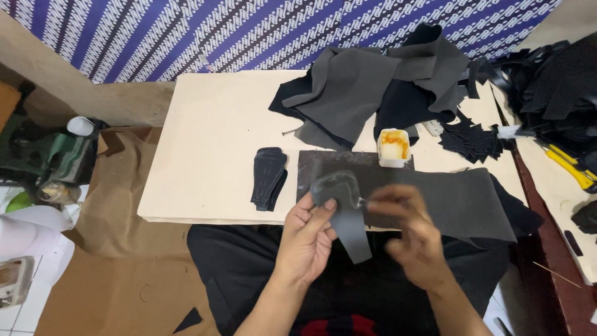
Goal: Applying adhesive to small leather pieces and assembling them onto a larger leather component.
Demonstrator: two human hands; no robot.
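Note:
My left hand (308, 239) holds a dark grey cut piece of fabric (345, 214) by its upper edge, thumb on top, at the near edge of the cream board (211, 137). My right hand (410, 233) is blurred and touches the same piece from the right, fingers curled at its edge. Beneath the hands lies a larger grey fabric sheet (460, 202) over a dark work mat (311, 165). A stack of black shaped cut pieces (268, 177) rests on the board left of the mat. A small white tub with orange glue (393, 147) stands behind the mat.
Heaped grey and black fabric (373, 84) covers the board's back right. Small black cut pieces (471, 140) lie right of the tub. A yellow-handled tool (572, 167) sits on the right bench. A green machine (46, 155) stands at left, brown paper (124, 205) on the floor.

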